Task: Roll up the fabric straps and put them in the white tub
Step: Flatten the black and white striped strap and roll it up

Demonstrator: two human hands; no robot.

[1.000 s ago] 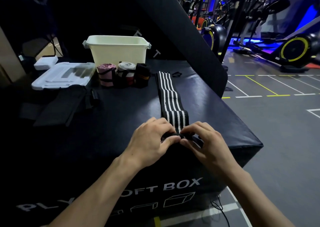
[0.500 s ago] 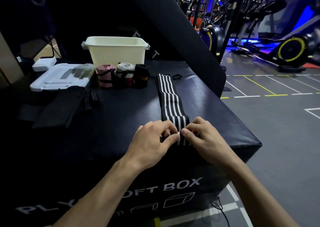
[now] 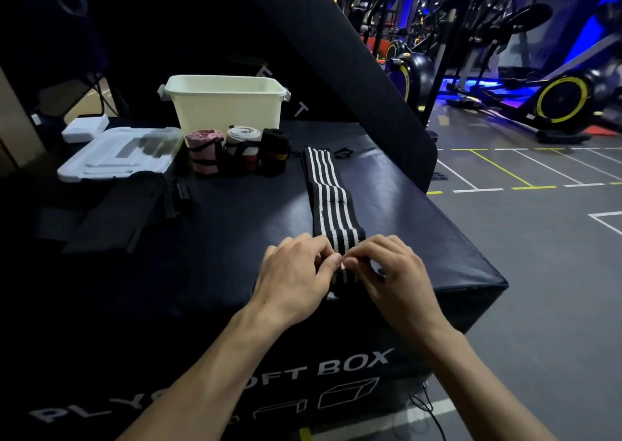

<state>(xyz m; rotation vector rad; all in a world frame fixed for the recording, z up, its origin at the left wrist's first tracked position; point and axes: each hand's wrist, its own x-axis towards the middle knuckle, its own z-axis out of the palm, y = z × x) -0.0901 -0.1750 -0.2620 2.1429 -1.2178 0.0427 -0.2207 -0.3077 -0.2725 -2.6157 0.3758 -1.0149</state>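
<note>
Gym floor with exercise bikes fills the 2 o'clock background behind a black soft box whose left side sinks into shadow, so the dark items at 9 o'clock are hard to make out. Its printed lettering is partly covered by the forearms. On top lies a strap, black with white stripes, its long axis running from 12 to 6 o'clock; the near end is rolled and mostly hidden under the fingers. Both the left hand and right hand pinch that roll. At 11 o'clock stand three rolled straps before the white tub, beside a lid
</note>
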